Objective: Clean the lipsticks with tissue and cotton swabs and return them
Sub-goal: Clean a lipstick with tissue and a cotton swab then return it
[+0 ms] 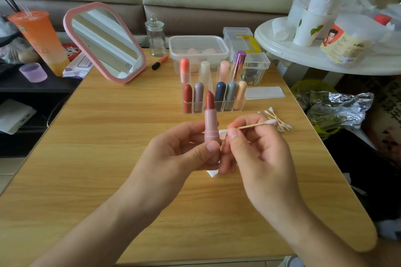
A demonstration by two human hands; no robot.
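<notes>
My left hand [184, 147] grips an uncapped pink lipstick [211, 124] upright over the middle of the wooden table [108, 158], its brown-red bullet extended. My right hand [256, 147] pinches a cotton swab [249, 126] held sideways, with one white tip touching the pink tube just below the bullet. A bit of white tissue [213, 173] shows under my hands. Behind stands a clear organiser [213, 95] holding several capped lipsticks. A pile of cotton swabs [280, 122] lies to its right on the table.
A pink-framed mirror [104, 43] leans at the back left, with a glass jar [155, 37], an orange marker [160, 62] and clear plastic boxes [198, 49] behind the organiser. A folded white tissue [264, 92] lies at the right edge. An orange drink cup [41, 38] stands far left.
</notes>
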